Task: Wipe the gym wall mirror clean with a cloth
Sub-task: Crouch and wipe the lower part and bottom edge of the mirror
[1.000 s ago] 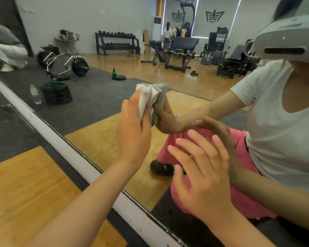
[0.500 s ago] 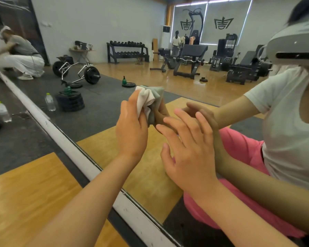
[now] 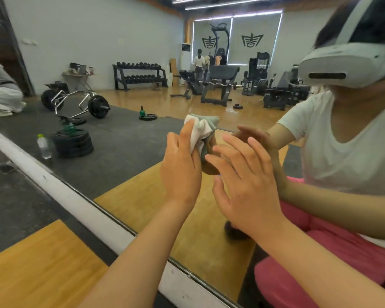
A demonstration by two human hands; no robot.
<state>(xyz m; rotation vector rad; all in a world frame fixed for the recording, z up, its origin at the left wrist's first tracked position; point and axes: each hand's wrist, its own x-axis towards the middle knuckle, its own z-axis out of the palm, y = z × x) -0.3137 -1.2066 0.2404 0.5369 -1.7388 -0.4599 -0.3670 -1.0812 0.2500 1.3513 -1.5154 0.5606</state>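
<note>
The wall mirror [image 3: 125, 141] fills most of the view and reflects the gym and a person in a headset. My left hand [image 3: 181, 167] grips a bunched white and grey-green cloth [image 3: 198, 130] and holds it against the glass. My right hand [image 3: 245, 185] is just to the right of it, fingers spread and straight, close to or touching the glass, holding nothing. The reflections of both hands meet them at the glass.
A white strip [image 3: 76, 196] runs along the mirror's bottom edge, from upper left to lower right. Wood and dark rubber flooring [image 3: 31, 263] lies on my side. In the reflection are weight plates [image 3: 73, 143], a water bottle [image 3: 43, 146], a barbell frame and benches.
My right hand has risen from low on the glass to beside the cloth. My left hand has kept the cloth pressed at about the same spot. The view has tilted up.
</note>
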